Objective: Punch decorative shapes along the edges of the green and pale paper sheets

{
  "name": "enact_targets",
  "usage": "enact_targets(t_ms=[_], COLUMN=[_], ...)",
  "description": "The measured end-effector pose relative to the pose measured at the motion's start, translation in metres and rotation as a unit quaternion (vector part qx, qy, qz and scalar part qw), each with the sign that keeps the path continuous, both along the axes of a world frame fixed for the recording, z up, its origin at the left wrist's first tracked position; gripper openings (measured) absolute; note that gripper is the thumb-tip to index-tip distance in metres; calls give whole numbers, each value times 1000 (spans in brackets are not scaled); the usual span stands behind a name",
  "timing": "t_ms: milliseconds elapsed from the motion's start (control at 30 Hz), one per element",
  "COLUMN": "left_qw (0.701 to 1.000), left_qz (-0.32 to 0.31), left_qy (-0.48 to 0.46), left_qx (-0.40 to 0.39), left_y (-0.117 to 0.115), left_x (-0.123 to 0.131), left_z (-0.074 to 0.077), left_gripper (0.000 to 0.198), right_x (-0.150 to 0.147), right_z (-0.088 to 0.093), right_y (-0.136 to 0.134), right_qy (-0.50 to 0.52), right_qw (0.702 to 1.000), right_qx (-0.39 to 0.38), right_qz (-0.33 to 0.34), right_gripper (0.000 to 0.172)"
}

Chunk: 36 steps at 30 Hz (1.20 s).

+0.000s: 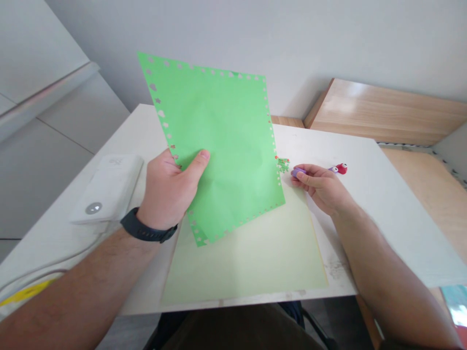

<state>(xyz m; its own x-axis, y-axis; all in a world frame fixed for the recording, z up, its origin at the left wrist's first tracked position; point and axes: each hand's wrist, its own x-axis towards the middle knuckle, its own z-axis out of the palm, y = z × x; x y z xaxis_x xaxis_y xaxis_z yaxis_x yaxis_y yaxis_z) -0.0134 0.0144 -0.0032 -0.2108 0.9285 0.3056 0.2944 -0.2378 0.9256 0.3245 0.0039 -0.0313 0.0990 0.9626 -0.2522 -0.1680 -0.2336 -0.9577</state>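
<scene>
My left hand (173, 187), a dark band on its wrist, grips green paper (229, 141) by its left edge, thumb in front and fingers behind. The paper is raised and tilted above the table, with small shaped holes along its edges; a second green layer shows at the lower left corner. My right hand (323, 184) pinches a small purple craft punch (299, 172) between thumb and fingers, just right of the paper. Between them on the table lies a small heap of green and red paper cutouts (283, 165). Beyond my right hand sits a red punch (342, 168) beside a purple-and-white one (333, 169).
A pale mat (248, 272) lies on the white table (368, 204) under the paper. At the left stands a white box-shaped device (109, 187) with cables (78, 253). Wooden furniture (386, 112) is at the back right, against the wall.
</scene>
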Motion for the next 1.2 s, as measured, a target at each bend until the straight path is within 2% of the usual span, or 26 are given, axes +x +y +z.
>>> enact_targets(t_ms=[267, 567, 967, 1200], left_qw=[1000, 1000, 1000, 1000], left_qz=[3, -5, -10, -4], left_qy=[-1, -2, -5, -1], left_qx=[2, 3, 8, -14], left_y=[-1, 1, 3, 0], left_x=[1, 0, -2, -1], left_z=[0, -3, -5, -2], left_gripper=[31, 33, 32, 33], right_x=[-2, 0, -3, -7], right_z=[-1, -7, -4, -3], right_y=[3, 4, 8, 5], right_qy=[-39, -53, -100, -58], right_qw=[999, 998, 994, 998], right_qx=[21, 30, 31, 20], right_qz=[-29, 4, -23, 19], right_gripper=[44, 43, 44, 41])
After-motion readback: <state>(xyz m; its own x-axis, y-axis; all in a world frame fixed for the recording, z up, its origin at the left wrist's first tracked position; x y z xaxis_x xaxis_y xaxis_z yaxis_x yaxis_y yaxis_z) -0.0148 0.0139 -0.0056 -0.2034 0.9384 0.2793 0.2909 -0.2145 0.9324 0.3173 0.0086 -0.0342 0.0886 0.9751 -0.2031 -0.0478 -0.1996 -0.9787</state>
